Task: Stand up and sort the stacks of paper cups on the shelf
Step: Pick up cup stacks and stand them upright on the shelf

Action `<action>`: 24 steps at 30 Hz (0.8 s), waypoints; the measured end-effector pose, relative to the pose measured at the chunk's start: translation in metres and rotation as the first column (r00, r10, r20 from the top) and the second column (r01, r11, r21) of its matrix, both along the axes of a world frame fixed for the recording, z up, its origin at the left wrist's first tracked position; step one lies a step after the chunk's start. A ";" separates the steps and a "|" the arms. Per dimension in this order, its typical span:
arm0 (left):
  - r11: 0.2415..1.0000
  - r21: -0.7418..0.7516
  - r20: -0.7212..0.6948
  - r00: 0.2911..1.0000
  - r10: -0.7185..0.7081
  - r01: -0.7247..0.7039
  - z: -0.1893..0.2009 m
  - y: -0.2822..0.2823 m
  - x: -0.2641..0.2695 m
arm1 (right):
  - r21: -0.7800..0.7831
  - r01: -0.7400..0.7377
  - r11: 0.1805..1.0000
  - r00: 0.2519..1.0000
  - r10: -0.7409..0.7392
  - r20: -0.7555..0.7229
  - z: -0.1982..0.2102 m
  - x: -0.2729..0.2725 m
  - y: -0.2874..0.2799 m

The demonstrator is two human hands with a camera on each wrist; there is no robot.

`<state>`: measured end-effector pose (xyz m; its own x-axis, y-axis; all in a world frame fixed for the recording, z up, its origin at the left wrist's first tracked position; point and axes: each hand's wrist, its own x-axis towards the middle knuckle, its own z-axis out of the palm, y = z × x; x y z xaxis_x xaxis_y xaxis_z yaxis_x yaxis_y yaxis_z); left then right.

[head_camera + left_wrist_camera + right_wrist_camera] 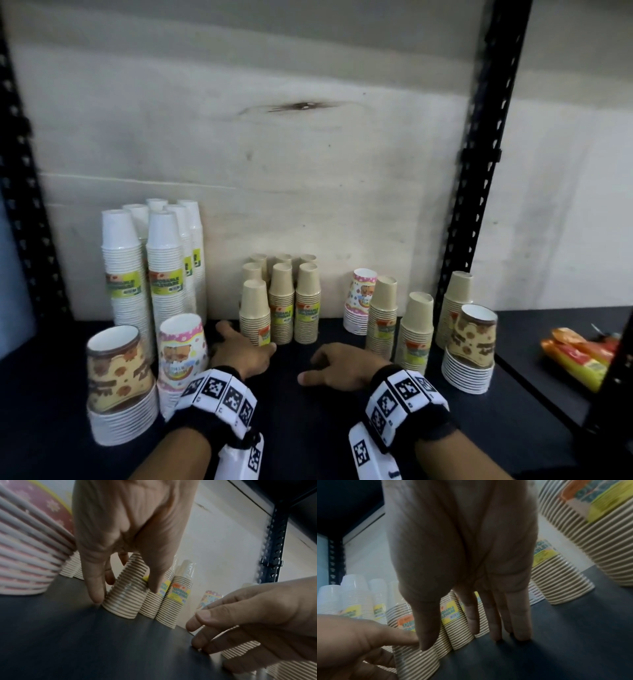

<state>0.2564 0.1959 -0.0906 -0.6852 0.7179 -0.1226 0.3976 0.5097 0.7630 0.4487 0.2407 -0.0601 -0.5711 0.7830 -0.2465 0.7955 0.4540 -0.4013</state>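
Note:
Upside-down stacks of paper cups stand on a dark shelf (308, 435). Tall white stacks (161, 267) are at the back left, and a cluster of beige stacks (291, 301) is in the middle. My left hand (246, 346) grips the base of the front-left beige stack (254, 308), thumb on one side and fingers on the other (125, 592). My right hand (322, 363) rests open on the shelf beside it, holding nothing, with its straight fingertips (494, 635) on the board. More beige stacks (414, 332) stand to the right.
A brown-patterned stack (118, 383) and a pink cartoon stack (181, 356) stand at the front left. Another pink stack (361, 301) and a brown-patterned one (471, 353) are on the right. A black upright (476, 171) bounds the bay. Orange packets (579, 356) lie beyond it.

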 end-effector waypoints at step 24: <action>0.991 0.133 0.002 1.000 -0.014 0.013 0.004 0.014 -0.012 | 0.031 0.069 0.997 0.998 -0.069 0.007 0.020 -0.041 0.045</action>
<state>0.2441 0.2104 -0.0865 -0.6750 0.7373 -0.0276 0.4011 0.3980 0.8251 0.4080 0.2856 -0.0404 -0.5137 0.8277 -0.2260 0.8284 0.4098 -0.3819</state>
